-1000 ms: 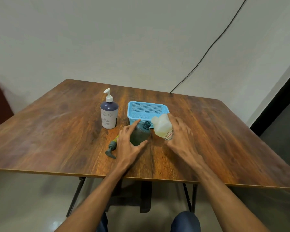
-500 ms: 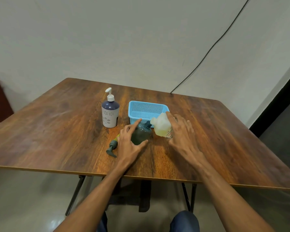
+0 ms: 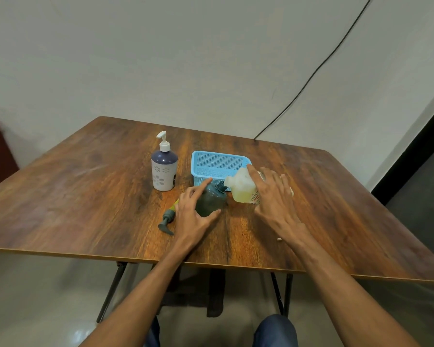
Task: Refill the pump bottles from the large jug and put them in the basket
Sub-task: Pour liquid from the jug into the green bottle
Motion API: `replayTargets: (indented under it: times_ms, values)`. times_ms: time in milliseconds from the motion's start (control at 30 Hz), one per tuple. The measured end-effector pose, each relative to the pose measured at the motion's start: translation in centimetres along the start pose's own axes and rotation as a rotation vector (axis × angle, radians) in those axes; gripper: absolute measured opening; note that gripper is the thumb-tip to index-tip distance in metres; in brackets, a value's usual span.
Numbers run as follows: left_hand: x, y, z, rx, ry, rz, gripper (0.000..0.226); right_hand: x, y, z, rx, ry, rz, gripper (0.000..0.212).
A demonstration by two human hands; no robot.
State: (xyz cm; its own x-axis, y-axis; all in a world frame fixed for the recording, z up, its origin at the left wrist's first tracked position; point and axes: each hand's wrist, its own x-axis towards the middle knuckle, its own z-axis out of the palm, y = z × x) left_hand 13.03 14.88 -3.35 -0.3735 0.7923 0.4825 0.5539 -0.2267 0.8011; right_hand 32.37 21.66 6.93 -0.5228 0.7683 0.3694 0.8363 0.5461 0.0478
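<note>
Your right hand (image 3: 273, 196) grips the tilted jug (image 3: 243, 187), spout at nine o'clock touching the green bottle's (image 3: 209, 201) open neck, which your left hand (image 3: 193, 214) clasps.

Blue mesh basket (image 3: 219, 164), navy-and-white flowered pump bottle (image 3: 164, 171), dark green bottle (image 3: 210, 201), pale yellow jug (image 3: 243, 189).

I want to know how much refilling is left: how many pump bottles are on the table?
2. The white-and-navy pump bottle stands left of the basket, pump on. The dark green bottle is in the left hand, its pump head lying beside it.
</note>
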Motion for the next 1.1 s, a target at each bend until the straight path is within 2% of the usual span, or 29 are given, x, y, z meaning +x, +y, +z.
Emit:
replayTargets:
  times_ms: [1100]
  values:
    - [-0.09,-0.41,-0.01,-0.049,-0.013,0.001,0.082,0.03,-0.19,-0.64,-0.036,-0.005,-0.023,0.101]
